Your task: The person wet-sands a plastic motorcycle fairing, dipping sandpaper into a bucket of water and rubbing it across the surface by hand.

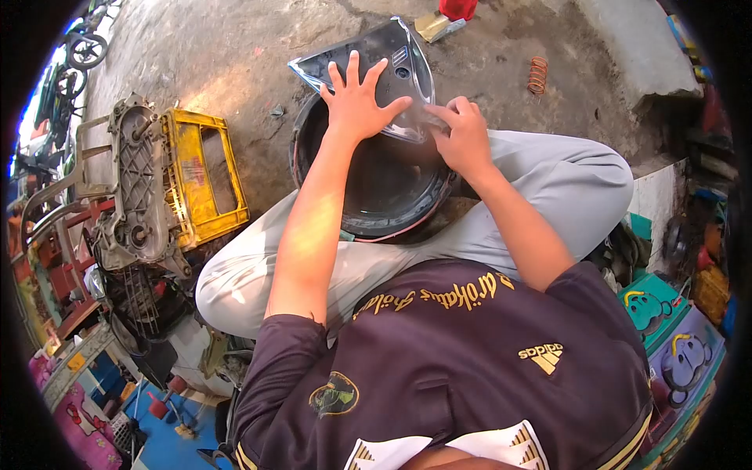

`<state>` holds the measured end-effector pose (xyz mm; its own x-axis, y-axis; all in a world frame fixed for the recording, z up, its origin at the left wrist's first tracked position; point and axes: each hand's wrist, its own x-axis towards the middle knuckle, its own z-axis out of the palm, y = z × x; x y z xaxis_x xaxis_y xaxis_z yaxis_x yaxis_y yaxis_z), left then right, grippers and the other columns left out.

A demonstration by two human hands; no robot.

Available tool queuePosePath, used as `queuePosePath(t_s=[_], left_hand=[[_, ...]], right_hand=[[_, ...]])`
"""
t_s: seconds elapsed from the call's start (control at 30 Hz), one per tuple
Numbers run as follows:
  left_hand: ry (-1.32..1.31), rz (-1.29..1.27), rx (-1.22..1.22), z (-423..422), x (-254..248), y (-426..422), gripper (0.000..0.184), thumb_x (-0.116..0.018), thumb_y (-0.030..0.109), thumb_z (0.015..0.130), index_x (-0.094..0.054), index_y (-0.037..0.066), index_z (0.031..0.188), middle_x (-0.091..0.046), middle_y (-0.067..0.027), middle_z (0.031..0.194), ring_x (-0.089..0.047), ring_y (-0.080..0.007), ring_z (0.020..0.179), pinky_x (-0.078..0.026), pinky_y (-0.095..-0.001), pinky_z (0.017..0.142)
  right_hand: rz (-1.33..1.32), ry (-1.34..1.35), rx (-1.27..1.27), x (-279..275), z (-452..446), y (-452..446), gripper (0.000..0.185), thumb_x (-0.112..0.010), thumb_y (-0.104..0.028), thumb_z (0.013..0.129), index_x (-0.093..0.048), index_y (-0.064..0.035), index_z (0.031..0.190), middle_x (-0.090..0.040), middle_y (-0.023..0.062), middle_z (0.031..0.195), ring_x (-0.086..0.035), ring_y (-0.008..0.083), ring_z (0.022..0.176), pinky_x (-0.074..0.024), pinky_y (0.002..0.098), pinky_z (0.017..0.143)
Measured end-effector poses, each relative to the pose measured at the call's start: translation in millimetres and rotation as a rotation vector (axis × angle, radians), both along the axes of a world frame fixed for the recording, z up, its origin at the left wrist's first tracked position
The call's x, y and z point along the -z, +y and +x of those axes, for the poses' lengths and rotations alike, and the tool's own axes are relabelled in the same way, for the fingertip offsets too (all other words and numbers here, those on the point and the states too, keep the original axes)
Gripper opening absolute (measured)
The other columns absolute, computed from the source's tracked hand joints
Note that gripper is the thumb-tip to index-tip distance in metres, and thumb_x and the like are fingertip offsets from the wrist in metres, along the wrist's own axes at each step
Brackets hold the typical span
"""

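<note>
A: What can't be made out around you?
B: Your shirt (462, 329) is cut off by the bottom edge. Your trousers (552, 168) partly hide the dark round basin (384, 205) between your legs, and its inside is too murky to read for contents. Your left hand (357, 111) covers the middle of the dark panel (377, 48). At the top edge, a red object (457, 9) is cut off.

A: Any writing on you?
B: Yellow lettering arcs across your shirt, partly lost in folds; "adidas" reads clearly by its logo (546, 359). The round crest (335, 394) is too small to read, as is the pale mark (400, 56) on the panel.

A: And the panel, with your hands?
B: It lies over the basin's far rim, reaching out above the floor (501, 59). It's glossy, with bright edges and a small round spot (402, 72). Your left hand is spread flat on it. Your right hand (465, 139) has bent fingers at its near right edge; whether they pinch it, you can't tell.
</note>
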<state>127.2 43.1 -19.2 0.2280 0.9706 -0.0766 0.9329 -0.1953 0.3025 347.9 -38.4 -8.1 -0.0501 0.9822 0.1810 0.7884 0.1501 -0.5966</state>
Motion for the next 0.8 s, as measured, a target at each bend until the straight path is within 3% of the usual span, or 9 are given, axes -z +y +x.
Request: queuePosePath(t_s=[0.1,0.17,0.23,0.3,0.37,0.5,0.57,0.63,0.8], left_hand=[[0.003,-0.012,0.011,-0.5,-1.2,1.2,0.101,-0.068,0.084,0.085,-0.039,0.036,0.169,-0.013,-0.016,0.183,-0.005,-0.0567,0.164,-0.016,-0.0803,0.124],[-0.005,-0.015,0.009,0.9,-2.9,3.6,0.101,-0.068,0.084,0.085,-0.039,0.036,0.169,-0.013,-0.016,0.183,-0.005,-0.0571,0.164,-0.015,-0.0802,0.124],[-0.005,-0.034,0.005,-1.0,-0.7,-2.6,0.101,-0.069,0.084,0.085,-0.039,0.036,0.169,-0.012,-0.0161,0.183,-0.006,-0.0575,0.164,-0.015,-0.08,0.124],[-0.016,-0.006,0.007,-0.4,-0.4,0.1,0.101,-0.069,0.084,0.085,-0.039,0.036,0.169,-0.012,-0.016,0.183,-0.006,-0.0581,0.164,-0.016,-0.0804,0.124],[-0.005,0.005,0.013,-0.9,1.1,1.3,0.101,-0.069,0.084,0.085,-0.039,0.036,0.168,-0.013,-0.0161,0.183,-0.006,-0.0581,0.164,-0.016,-0.0807,0.124],[-0.019,0.019,0.003,-0.6,4.2,-0.3,0.101,-0.07,0.084,0.084,-0.04,0.036,0.168,-0.014,-0.0168,0.182,-0.007,-0.0583,0.163,-0.016,-0.0818,0.122],[-0.015,0.02,0.014,-2.9,4.8,-2.2,0.1,-0.07,0.084,0.084,-0.04,0.036,0.168,-0.015,-0.0171,0.182,-0.007,-0.0582,0.163,-0.016,-0.082,0.122],[-0.021,0.028,0.018,-1.1,2.8,1.9,0.1,-0.07,0.083,0.084,-0.04,0.036,0.167,-0.015,-0.0174,0.182,-0.007,-0.0581,0.163,-0.016,-0.0821,0.122],[0.005,0.017,0.016,-1.9,3.9,-0.4,0.102,-0.068,0.086,0.085,-0.037,0.038,0.169,-0.012,-0.0167,0.183,-0.006,-0.0573,0.164,-0.016,-0.0819,0.122]], right_hand=[[0.007,0.007,-0.18,-12.2,-6.0,-16.2,0.038,-0.087,-0.016,0.081,-0.083,-0.0215,0.118,-0.063,0.0072,0.103,-0.062,0.0308,0.103,-0.0507,0.0456,0.088],[0.016,-0.013,-0.182,-7.8,-0.9,-10.3,0.038,-0.086,-0.016,0.081,-0.083,-0.0221,0.118,-0.063,0.0076,0.103,-0.062,0.0313,0.103,-0.0509,0.0463,0.088],[-0.074,-0.01,-0.005,2.0,6.7,2.2,0.041,-0.087,-0.016,0.081,-0.083,-0.0236,0.121,-0.062,0.0057,0.105,-0.063,0.0298,0.106,-0.05,0.0461,0.091],[-0.056,-0.021,-0.008,-1.0,3.7,-2.6,0.039,-0.086,-0.016,0.081,-0.083,-0.0232,0.12,-0.062,0.0059,0.105,-0.063,0.0297,0.106,-0.0506,0.0462,0.089],[0.03,-0.024,-0.198,-11.4,-4.0,-15.9,0.034,-0.085,-0.017,0.083,-0.083,-0.0221,0.116,-0.063,0.0072,0.102,-0.063,0.0312,0.103,-0.0517,0.0462,0.084],[-0.028,-0.042,-0.005,-0.9,6.4,5.5,0.038,-0.087,-0.018,0.081,-0.084,-0.0248,0.117,-0.063,0.0055,0.104,-0.064,0.0296,0.105,-0.0515,0.0454,0.087],[-0.004,-0.058,-0.054,-7.7,1.5,-4.2,0.038,-0.086,-0.017,0.081,-0.084,-0.025,0.118,-0.063,0.0054,0.103,-0.064,0.0297,0.104,-0.0519,0.045,0.086],[0.035,-0.045,-0.175,-16.7,-3.3,-14.6,0.04,-0.084,-0.009,0.079,-0.083,-0.0177,0.118,-0.063,0.0096,0.1,-0.063,0.0334,0.1,-0.0541,0.0446,0.087],[0.007,-0.037,-0.094,-5.1,2.8,-4.8,0.042,-0.084,-0.009,0.08,-0.083,-0.0195,0.121,-0.064,0.0091,0.1,-0.063,0.0334,0.099,-0.0541,0.0461,0.086]])
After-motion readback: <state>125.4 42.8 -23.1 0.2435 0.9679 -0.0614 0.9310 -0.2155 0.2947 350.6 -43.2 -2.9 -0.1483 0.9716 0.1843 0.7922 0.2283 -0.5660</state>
